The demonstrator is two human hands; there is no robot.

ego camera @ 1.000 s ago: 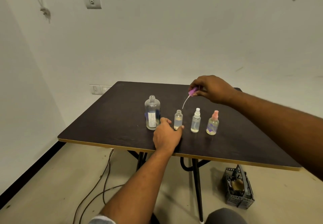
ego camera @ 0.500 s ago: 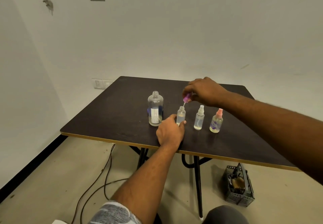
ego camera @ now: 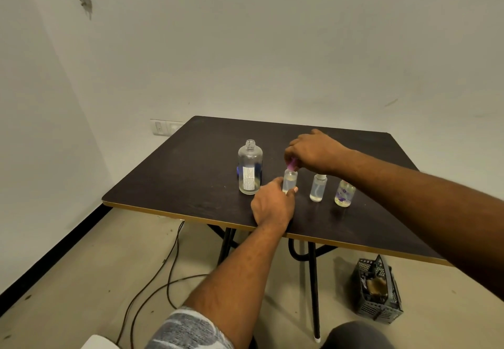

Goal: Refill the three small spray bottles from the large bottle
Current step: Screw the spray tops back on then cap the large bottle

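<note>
On the dark table (ego camera: 191, 174) stands a large clear bottle (ego camera: 250, 167) with a white label and no cap. To its right stand three small clear bottles in a row. My left hand (ego camera: 272, 207) grips the base of the leftmost small bottle (ego camera: 289, 181). My right hand (ego camera: 313, 151) pinches a purple spray cap (ego camera: 293, 163) that sits on this bottle's neck. The middle small bottle (ego camera: 317, 189) has a white spray top. The right small bottle (ego camera: 344, 193) has purple flower marks; my right forearm hides its top.
A dark plastic crate (ego camera: 377, 291) with items stands on the floor under the table's right side. Black cables (ego camera: 163, 269) trail over the floor at the left. Wall sockets (ego camera: 163, 127) sit behind the table's far left corner.
My right hand has brought the purple spray cap down from above the table, its tube into the leftmost small bottle, until the cap sits on the neck. My left hand stayed on that bottle.
</note>
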